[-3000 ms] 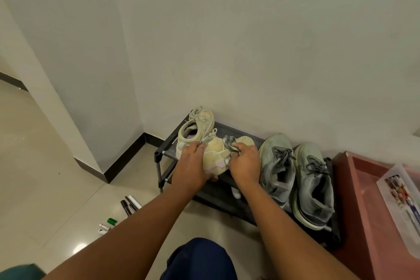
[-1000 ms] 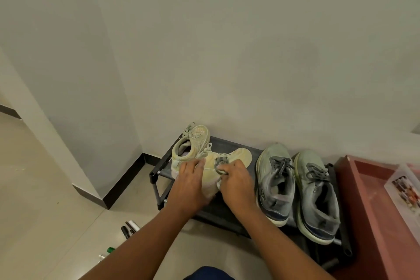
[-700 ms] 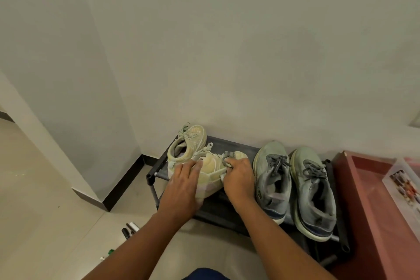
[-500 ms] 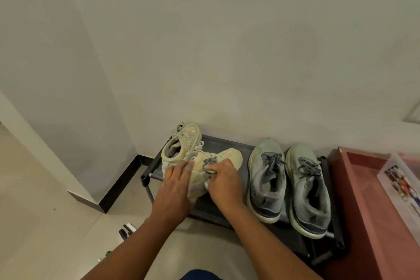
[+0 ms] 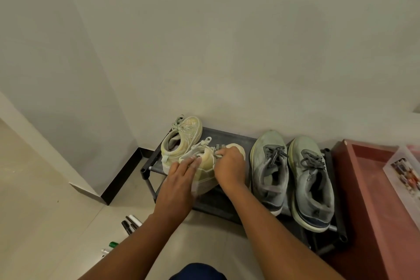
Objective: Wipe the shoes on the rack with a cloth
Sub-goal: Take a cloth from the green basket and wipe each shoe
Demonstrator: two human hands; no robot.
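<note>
— While rubbing the cream shoe [image 5: 205, 167] at the rack's [image 5: 229, 138] left end, how to steady it?
— Left hand [image 5: 179, 182] flat, fingers straight, pressing its heel side.
— And the right hand [image 5: 229, 167]?
— Curled tight over the laces, bunching the cloth [image 5: 217, 148], barely visible. Short strokes toward the toe; then on to the grey shoes [image 5: 293, 177], likely unwiped.

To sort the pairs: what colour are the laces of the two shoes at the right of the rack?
Dark grey laces on pale grey-green shoes, seen in the head view.
</note>
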